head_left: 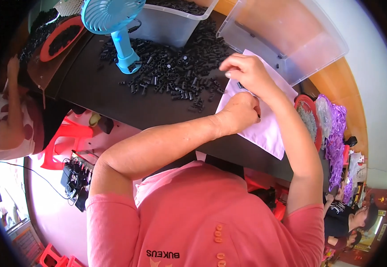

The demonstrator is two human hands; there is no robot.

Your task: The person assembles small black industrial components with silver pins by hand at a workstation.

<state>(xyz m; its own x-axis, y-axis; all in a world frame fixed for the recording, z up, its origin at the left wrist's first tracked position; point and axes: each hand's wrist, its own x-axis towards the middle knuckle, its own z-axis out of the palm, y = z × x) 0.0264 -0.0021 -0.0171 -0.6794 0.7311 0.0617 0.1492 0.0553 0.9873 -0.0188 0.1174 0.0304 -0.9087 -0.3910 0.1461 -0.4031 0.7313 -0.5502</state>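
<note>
A pale pink cloth lies on the dark table under both my hands. My left hand is closed low over the cloth, its fingers curled in. A bit of a small black part shows at its fingertips; the rest is hidden. Just beyond it, my right hand is raised over the cloth with bent fingers, thumb and fingers apart, and I see nothing between them. A small dark piece rests on the cloth below the right hand. To the left spreads a heap of short black tubes.
A blue fan stands among the tubes. Behind it is a clear bin; another clear bin stands at the right. Red basin and purple strips lie beyond my right arm. Another person's arm is at far left.
</note>
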